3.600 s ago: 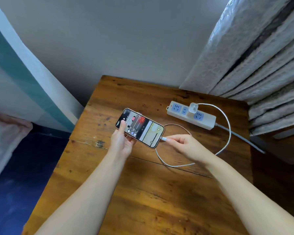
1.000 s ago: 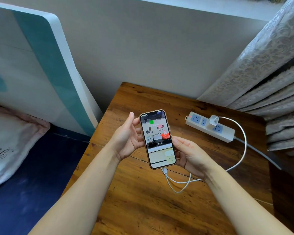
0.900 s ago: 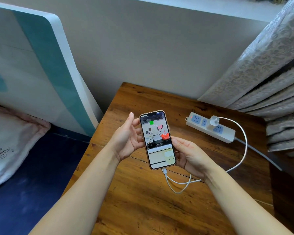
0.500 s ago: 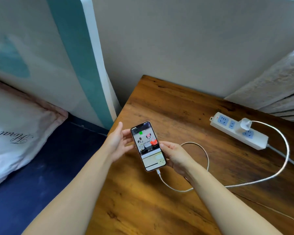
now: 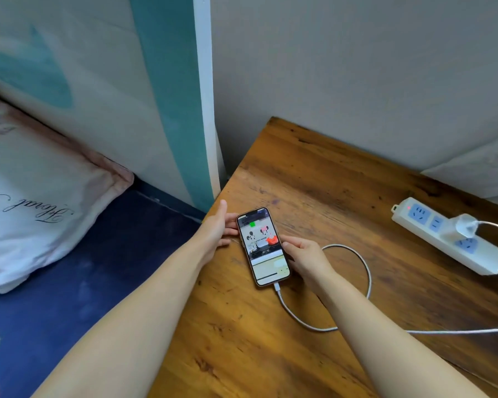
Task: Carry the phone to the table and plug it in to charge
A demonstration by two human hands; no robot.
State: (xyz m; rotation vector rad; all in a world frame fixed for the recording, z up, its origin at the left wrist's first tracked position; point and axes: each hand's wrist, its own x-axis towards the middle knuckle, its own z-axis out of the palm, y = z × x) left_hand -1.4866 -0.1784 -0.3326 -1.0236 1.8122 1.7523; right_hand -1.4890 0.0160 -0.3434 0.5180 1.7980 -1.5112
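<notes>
Phone (image 5: pixel 263 246) sits screen-up and lit near the left edge of the wooden table (image 5: pixel 314 173), its long axis running roughly away from the person. Left hand (image 5: pixel 216 229) is open, fingertips on the phone's left long edge; right hand (image 5: pixel 305 255) is curled loosely against the right long edge, thumb near the screen. Both are light steadying contacts, neither a full wrap. Cannot tell whether the phone's back is flat on the wood or a hair above it; the underside is hidden. White cable (image 5: pixel 365 271) is seated in the phone's near end, runs toward the person, loops back behind the right forearm, then passes off the right of the frame; a white lead arcs back to the charger (image 5: pixel 462 226) in the power strip (image 5: pixel 443 237). A red light glows on the strip. Task judged almost done: what remains is to let go. Risks from here: (1) the phone lies close to the table's left edge with bedding (image 5: pixel 69 297) below, so a nudge from the left hand on release, or a tug on the cable, could send it off. (2) The right forearm lies across the cable loop; drawing the arm back could snag the loop, drag the phone or work the plug loose. (3) Any sideways pull at the plug strains the port. Judged safest: lift both hands straight up, right arm clear of the loop.
</notes>
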